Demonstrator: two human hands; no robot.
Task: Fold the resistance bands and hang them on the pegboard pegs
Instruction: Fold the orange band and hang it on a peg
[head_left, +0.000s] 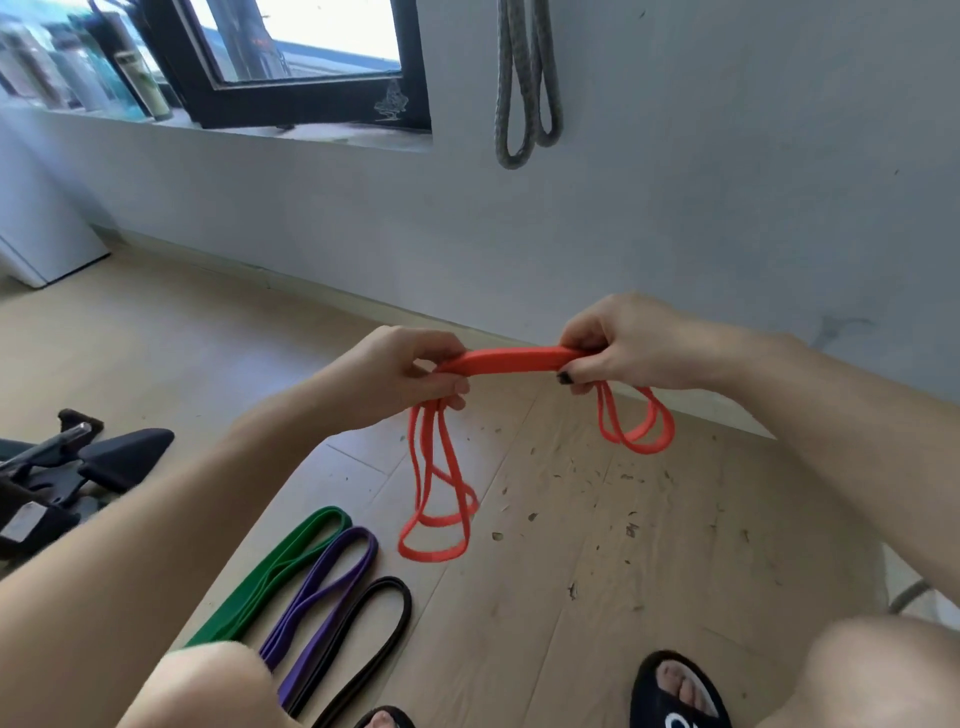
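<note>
At the far left, dark exercise equipment (78, 467) lay on the pale wood-look floor (623, 571). Beside it, near your knee, three flat rubber bands lay side by side: a wide green band (280, 566), a purple band (332, 582) and a thin black band (374, 623), each a long smooth loop.

Your left hand (410, 374) curled its fingers and thumb around one end of a gathered orange resistance band (511, 359), held at chest level above the floor. Long loops hung from that hand, ending just above the boards. Your right hand (618, 348) pinched the other end between thumb and fingers, with shorter loops dangling beneath it. Between your hands the layers ran flat and nearly taut.

The orange band looked light, limp and stretchy, likely to slip apart unless you held all the layers together at the fold.

On the white wall above, a grey band (527, 88) hung doubled; its peg was out of view. At the lower right, your foot wore a black slipper (675, 691).
</note>
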